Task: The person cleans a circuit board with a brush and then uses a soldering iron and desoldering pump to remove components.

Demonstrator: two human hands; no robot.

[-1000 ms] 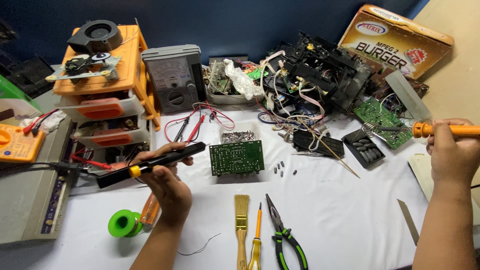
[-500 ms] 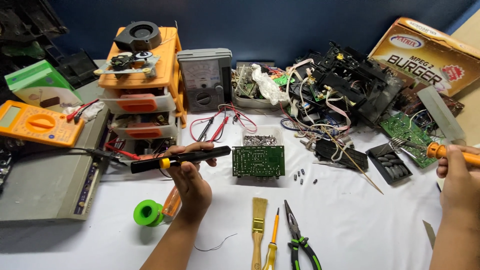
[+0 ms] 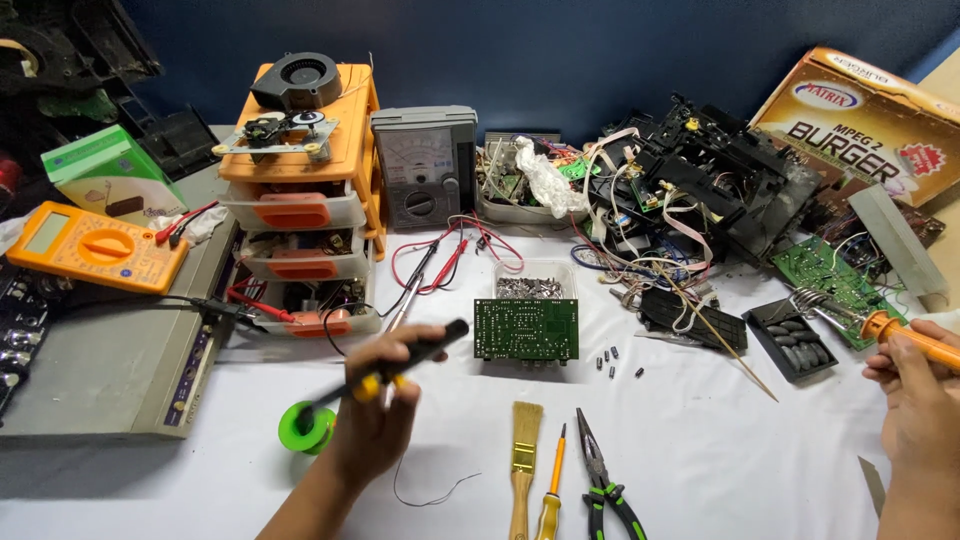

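Observation:
My left hand [image 3: 372,425] grips a black soldering iron with a yellow band [image 3: 400,365], held at a slant. Its upper end points toward a green circuit board [image 3: 525,328] lying flat on the white table [image 3: 700,460]; its lower end is over a green solder spool [image 3: 305,428]. At the right edge, my right hand [image 3: 920,400] holds an orange-handled tool [image 3: 905,335] with a coiled metal end [image 3: 815,303] that rests near a black tray [image 3: 795,340]. A thin loose wire [image 3: 430,495] lies beside my left wrist.
A brush [image 3: 522,460], a yellow screwdriver [image 3: 552,495] and pliers [image 3: 600,480] lie at the front. Behind stand an orange drawer unit [image 3: 300,200], a grey meter [image 3: 425,180], an orange multimeter [image 3: 85,245], tangled black electronics [image 3: 700,190] and a cardboard box [image 3: 860,120].
My left hand has tilted the soldering iron from nearly level to a steep slant, its lower end dropping toward the spool. The right hand has stayed at the right edge with its tool.

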